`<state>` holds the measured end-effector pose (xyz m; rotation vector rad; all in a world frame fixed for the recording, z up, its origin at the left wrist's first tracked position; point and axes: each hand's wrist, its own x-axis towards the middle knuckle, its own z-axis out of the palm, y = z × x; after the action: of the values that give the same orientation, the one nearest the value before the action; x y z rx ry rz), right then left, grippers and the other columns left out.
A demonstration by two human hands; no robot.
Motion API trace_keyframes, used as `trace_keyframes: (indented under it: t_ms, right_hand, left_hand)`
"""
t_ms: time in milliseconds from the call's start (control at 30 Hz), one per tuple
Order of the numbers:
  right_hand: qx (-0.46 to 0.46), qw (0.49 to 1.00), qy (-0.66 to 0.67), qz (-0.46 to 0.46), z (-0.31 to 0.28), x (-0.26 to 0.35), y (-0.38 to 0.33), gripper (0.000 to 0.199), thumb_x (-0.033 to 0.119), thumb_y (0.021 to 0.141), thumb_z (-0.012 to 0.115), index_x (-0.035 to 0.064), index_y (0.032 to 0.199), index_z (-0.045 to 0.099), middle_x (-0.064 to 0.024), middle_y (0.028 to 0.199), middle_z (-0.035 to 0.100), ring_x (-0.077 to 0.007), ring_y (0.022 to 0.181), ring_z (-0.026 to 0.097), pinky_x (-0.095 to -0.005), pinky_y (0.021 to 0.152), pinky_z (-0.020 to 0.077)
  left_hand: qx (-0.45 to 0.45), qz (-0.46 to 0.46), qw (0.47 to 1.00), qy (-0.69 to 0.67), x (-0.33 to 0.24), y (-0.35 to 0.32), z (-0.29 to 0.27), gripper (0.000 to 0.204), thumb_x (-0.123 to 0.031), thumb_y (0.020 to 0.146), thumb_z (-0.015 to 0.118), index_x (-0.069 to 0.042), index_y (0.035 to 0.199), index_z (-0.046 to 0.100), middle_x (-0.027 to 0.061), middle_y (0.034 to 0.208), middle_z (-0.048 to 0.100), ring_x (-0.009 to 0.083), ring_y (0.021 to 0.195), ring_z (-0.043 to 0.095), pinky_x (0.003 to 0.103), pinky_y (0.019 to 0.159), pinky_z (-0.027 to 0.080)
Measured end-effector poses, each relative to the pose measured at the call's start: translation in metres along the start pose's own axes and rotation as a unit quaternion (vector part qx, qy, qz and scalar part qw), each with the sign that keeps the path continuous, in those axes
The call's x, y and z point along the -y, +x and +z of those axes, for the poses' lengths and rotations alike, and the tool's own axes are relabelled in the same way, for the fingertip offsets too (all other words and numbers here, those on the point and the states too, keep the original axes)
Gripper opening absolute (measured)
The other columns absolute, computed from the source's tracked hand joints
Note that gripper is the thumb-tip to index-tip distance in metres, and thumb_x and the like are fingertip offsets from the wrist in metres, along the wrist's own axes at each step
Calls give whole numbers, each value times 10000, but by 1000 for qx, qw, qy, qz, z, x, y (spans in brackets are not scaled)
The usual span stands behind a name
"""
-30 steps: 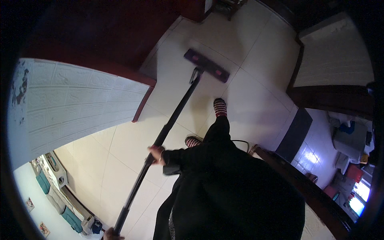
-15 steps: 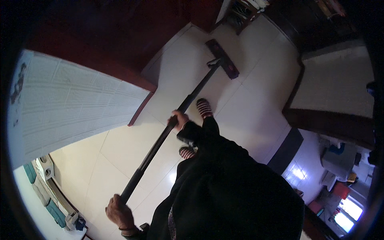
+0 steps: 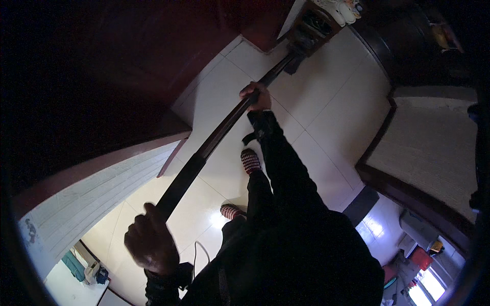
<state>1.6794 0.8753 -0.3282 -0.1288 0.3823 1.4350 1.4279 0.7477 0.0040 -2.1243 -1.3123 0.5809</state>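
Note:
A long dark mop handle runs diagonally from lower left to upper right over the white tiled floor. My left hand grips its near end at the lower left. My right hand grips the handle farther up, with the arm stretched out in a black sleeve. The mop head is dark and sits at the foot of a wooden shelf unit; its shape is hard to make out. My two feet in checked slippers stand on the tiles under the handle.
A dark red wooden door or wall fills the upper left. A white panelled surface lies at the left. A low shelf with shoes stands at the top. A light mat with dark frame is at the right.
The mop has been pushed forward, its head travelling away toward the shelf. My right arm has stretched out, and my left hand has come up along the handle into view.

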Motion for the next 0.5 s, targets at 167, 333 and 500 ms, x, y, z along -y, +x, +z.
trace_keyframes:
  t_ms: [167,333,500]
  right_hand:
    - [-104,993,-40,44,-3,6,24,101,123,735,514,49,684,468,-76,552,476,-241,472,482,-369,480,439]
    - [-169,970,-176,5,-29,-37,-6,100,97,713,542,47,719,456,-105,548,473,-249,489,486,-411,486,435]
    - [-238,950,-199,35,-45,-114,-66,111,86,694,537,40,706,436,-98,564,442,-254,505,498,-390,483,441]
  left_hand:
    - [-29,7,993,-111,2,28,7,83,-48,723,501,-63,793,460,43,568,371,173,475,406,294,442,306]
    - [195,64,955,-215,23,-15,29,195,-27,623,556,-62,765,427,76,584,459,243,517,487,349,484,333]
    - [260,-11,938,-227,61,-86,37,209,1,589,547,-56,751,426,99,591,473,297,569,496,382,525,335]
